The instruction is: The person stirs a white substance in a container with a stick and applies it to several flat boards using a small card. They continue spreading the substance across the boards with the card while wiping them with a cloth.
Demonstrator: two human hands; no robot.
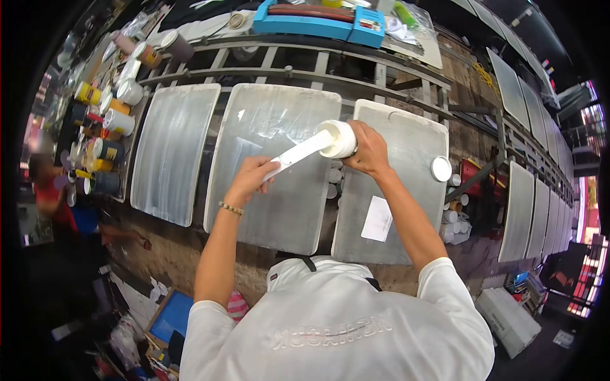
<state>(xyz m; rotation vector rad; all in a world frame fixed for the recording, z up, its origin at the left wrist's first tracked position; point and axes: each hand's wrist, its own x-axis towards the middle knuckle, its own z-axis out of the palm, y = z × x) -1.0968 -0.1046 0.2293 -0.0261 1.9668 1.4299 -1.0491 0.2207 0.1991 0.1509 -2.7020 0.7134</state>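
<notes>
My left hand (250, 179) grips a flat white spatula (298, 152) by its near end. The spatula's far end is inside the mouth of a white plastic jar (344, 140), where pale creamy stuff shows. My right hand (370, 149) is wrapped around the jar, which is tilted with its mouth towards the left. Both hands are above a grey flat board (279, 184) and the right-hand board (410, 146). On that right board lie a round white lid (440, 169) and a small white sheet (377, 219).
Another grey board (175, 152) lies to the left. Several paint tubs (119, 122) crowd the left side. Beyond the metal rack (305, 60) stands a blue machine (305, 24). More boards (518, 209) line the right. A person in red (54, 184) is at far left.
</notes>
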